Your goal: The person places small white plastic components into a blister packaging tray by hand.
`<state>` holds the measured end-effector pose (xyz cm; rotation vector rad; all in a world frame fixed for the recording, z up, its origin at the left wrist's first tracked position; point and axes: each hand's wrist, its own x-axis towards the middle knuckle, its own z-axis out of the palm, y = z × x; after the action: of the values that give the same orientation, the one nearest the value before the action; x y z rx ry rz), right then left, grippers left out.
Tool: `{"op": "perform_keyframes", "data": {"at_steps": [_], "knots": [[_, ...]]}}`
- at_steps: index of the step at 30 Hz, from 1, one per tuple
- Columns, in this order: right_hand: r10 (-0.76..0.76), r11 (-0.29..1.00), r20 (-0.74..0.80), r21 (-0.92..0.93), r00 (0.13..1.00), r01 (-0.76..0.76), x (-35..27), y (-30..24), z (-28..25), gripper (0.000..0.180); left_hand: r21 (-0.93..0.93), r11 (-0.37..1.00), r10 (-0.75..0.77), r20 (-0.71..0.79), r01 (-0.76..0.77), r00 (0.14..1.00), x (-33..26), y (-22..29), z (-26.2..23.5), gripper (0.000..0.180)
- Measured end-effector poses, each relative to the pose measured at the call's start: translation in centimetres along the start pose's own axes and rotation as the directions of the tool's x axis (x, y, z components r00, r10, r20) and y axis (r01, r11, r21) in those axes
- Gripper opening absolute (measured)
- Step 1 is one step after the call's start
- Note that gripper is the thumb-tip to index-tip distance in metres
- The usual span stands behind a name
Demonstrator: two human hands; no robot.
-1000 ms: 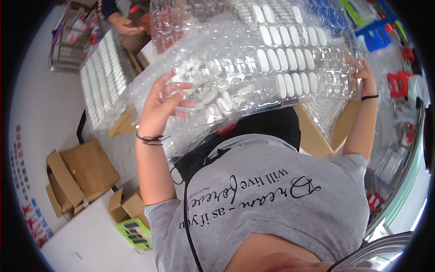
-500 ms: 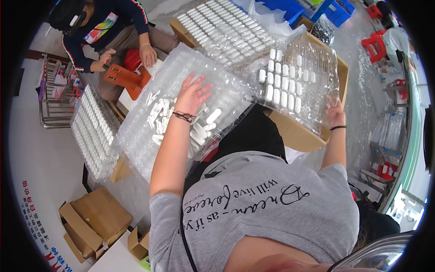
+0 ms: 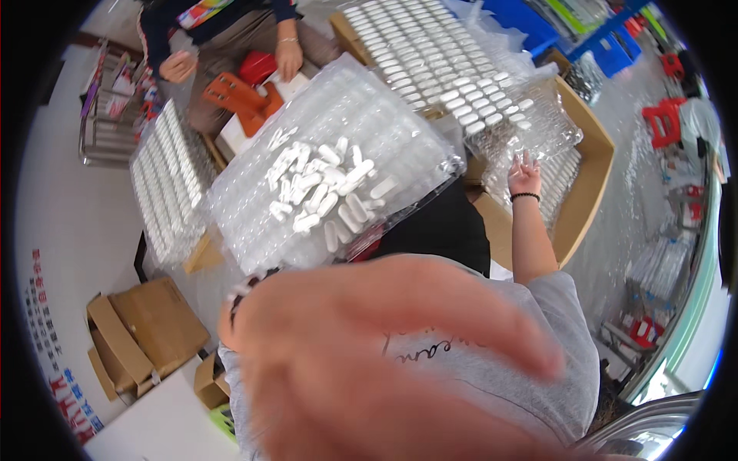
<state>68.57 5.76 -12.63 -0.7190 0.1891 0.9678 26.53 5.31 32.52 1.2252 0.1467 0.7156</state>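
Observation:
Large and blurred, my left hand [image 3: 369,346] is close in front of the camera over my shirt, its fingers stretched out with nothing visible in them. My right hand [image 3: 525,178] grips the near edge of a clear plastic tray [image 3: 560,127], which slants above an open cardboard box. White oval pieces [image 3: 480,100] sit in rows in part of that tray. Across my lap lies another clear plastic tray [image 3: 254,207] with a loose heap of white oval pieces [image 3: 327,180] on it.
A filled tray stack [image 3: 165,184] stands at left, another filled tray [image 3: 423,50] at the back. The cardboard box [image 3: 596,161] holds more filled trays. Across from me a co-worker's hand [image 3: 289,58] rests near an orange fixture [image 3: 244,101]. Empty-looking cartons [image 3: 150,338] lie lower left.
My left hand has risen from the heap of pieces toward the camera. My right hand has shifted left with the tray, which now tilts and shows filled trays beneath.

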Motion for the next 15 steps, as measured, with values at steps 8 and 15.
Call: {"op": "perform_keyframes", "data": {"at_steps": [8, 15], "knots": [[0.176, 0.961, -0.084, -0.202, 0.981, -0.190, 3.0, 10.7, 8.7, 0.062, 0.164, 0.970, 0.191, -0.067, -0.178, 0.979, -4.3, 0.5, -1.3, 0.040], [0.420, 0.789, -0.296, -0.349, 0.858, -0.506, 5.8, 12.9, 13.0, 0.066, 0.264, 0.929, 0.282, -0.048, -0.260, 0.958, -8.1, 1.0, -2.0, 0.033]]}}
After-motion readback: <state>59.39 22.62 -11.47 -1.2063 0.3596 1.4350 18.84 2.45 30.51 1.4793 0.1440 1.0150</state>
